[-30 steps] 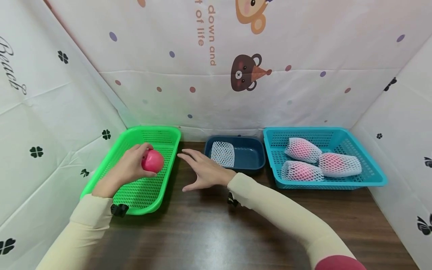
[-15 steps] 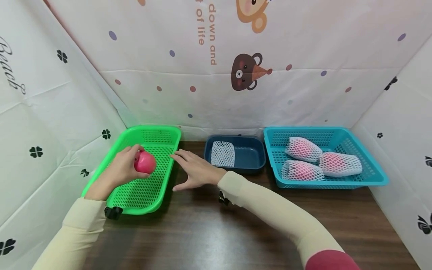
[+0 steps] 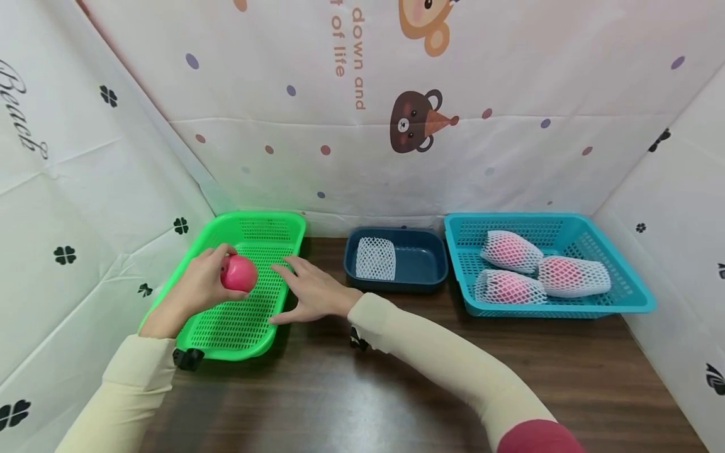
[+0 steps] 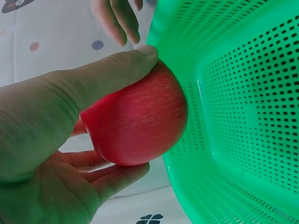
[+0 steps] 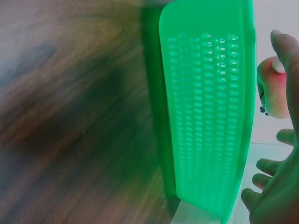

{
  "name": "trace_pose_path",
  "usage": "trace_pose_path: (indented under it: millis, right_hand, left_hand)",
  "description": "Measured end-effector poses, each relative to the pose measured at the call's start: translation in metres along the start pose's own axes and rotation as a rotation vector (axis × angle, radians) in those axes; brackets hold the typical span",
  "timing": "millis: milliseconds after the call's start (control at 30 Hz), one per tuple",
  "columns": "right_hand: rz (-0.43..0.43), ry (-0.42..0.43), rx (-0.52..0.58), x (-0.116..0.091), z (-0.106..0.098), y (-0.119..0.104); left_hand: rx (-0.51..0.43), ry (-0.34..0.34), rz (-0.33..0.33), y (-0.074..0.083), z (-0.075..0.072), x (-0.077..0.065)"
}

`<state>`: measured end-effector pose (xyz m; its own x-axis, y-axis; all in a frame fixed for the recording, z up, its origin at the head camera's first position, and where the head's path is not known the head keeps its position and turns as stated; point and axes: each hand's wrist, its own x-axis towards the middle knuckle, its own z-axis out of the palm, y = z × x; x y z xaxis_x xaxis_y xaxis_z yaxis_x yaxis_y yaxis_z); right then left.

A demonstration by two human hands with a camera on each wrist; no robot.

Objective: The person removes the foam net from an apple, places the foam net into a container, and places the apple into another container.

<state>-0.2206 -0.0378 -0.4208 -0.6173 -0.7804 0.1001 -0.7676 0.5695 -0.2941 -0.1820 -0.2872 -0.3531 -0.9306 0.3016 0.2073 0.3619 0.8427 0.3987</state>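
Note:
Over the green basket, my left hand grips a red apple between thumb and fingers. The left wrist view shows the apple up close, thumb on one side and fingertips on the other. My right hand reaches to the basket's right rim, fingers spread, holding nothing and apart from the apple. In the right wrist view, its fingers show beside the basket's outer wall, with the apple beyond. No other fruit shows in the green basket.
A dark blue tray at the back middle holds white foam netting. To its right, a blue basket contains three net-wrapped fruits. Fabric walls enclose the wooden table at the back and sides.
My right hand has moved left, from beside the dark tray to the green basket's rim. The left hand has shifted slightly left with the apple still gripped.

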Motion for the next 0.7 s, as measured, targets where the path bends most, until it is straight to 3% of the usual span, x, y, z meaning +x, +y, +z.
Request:
trace_pose_path:
  millis: [433, 700]
  right_hand:
    - [0.024, 0.013, -0.008, 0.003, 0.02, -0.006]
    - [0.035, 0.025, 0.004, -0.001, 0.023, -0.008]
  left_hand:
    - [-0.017, 0.01, -0.037, -0.011, -0.002, -0.006]
    - [-0.002, 0.034, -0.018, -0.017, -0.004, -0.005]
